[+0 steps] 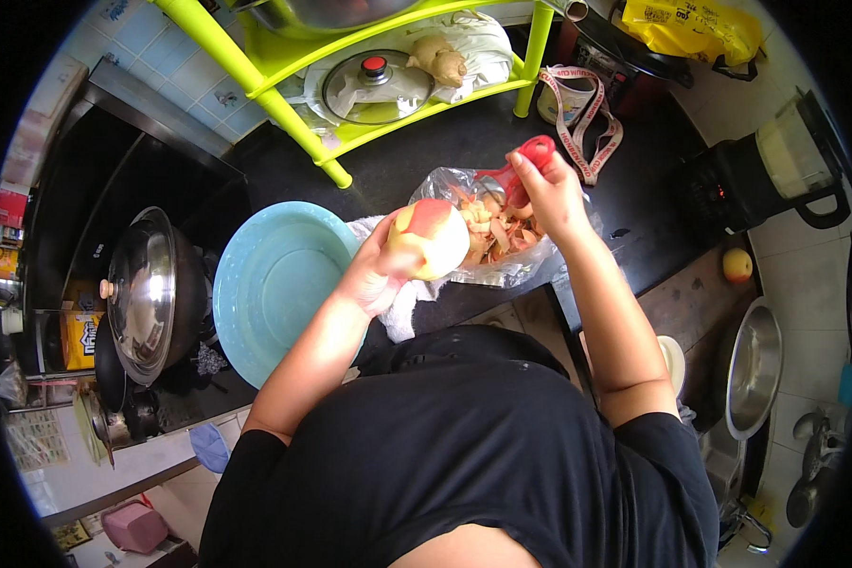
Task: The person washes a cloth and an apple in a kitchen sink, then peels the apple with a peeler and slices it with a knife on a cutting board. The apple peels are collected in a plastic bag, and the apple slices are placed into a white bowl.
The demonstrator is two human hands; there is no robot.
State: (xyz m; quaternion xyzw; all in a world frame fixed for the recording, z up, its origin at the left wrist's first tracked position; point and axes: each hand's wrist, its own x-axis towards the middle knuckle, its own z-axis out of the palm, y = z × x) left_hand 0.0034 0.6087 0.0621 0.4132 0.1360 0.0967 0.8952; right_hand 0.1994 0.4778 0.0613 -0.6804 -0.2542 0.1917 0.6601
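Observation:
In my left hand (373, 273) rests a partly peeled apple (433, 241); pale flesh shows over most of it, with a strip of red skin on top. My right hand (551, 194) is closed on the handle of a red peeler (518, 180), held just right of the apple and apart from it. Under the peeler a clear plastic bag (513, 275) holds a heap of peelings (498, 230). Left of my left hand stands a light blue basin (241, 284). A white cloth (403, 317) lies on the counter below the apple.
A lime green rack (298, 142) with a glass lid (377, 87) and ginger (437, 62) stands at the back. A lidded wok (151, 293) is at left. On the right are a blender (776, 166), an apple (737, 265) and a metal bowl (755, 369). A lanyard (592, 133) lies behind the bag.

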